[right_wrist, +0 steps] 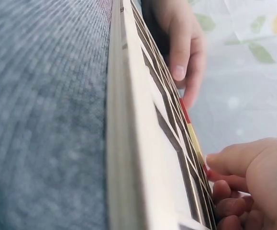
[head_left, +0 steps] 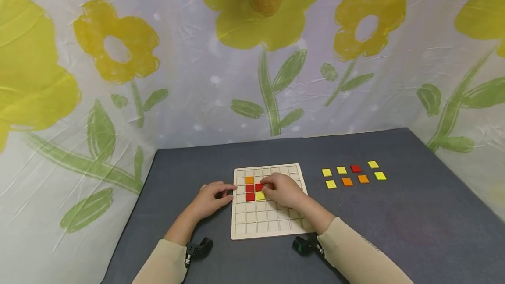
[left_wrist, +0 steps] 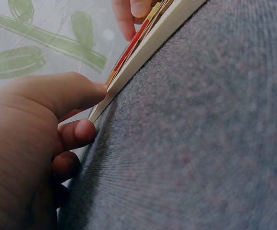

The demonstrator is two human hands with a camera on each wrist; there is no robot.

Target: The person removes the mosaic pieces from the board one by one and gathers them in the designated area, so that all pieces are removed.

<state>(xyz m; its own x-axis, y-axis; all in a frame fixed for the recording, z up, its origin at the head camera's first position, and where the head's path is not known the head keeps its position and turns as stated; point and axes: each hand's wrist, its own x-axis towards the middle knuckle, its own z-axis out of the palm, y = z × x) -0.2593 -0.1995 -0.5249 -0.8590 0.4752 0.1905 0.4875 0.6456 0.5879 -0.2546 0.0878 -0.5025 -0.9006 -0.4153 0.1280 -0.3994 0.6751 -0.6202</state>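
Observation:
A pale wooden grid board (head_left: 251, 227) lies on the table. On its left side are an orange tile (head_left: 250, 180), two red tiles (head_left: 250, 188) in a column below it, a yellow tile (head_left: 260, 196) and another red tile (head_left: 258, 187). My right hand (head_left: 285, 190) reaches over the board, thumb and index fingertip pinching that last red tile in its cell. In the right wrist view, the thumb (right_wrist: 224, 160) meets the tile's red edge. At the board's left edge, my left hand (head_left: 210, 198) touches the rim with loosely bent fingers; its thumb (left_wrist: 88, 91) rests on the side.
To the right of the board, loose tiles lie in two rough rows: several yellow tiles (head_left: 331, 184), two orange tiles (head_left: 347, 182) and a red tile (head_left: 355, 168). A dark grey cloth (head_left: 189, 161) covers the table. A flowered curtain (head_left: 181, 78) stands behind it.

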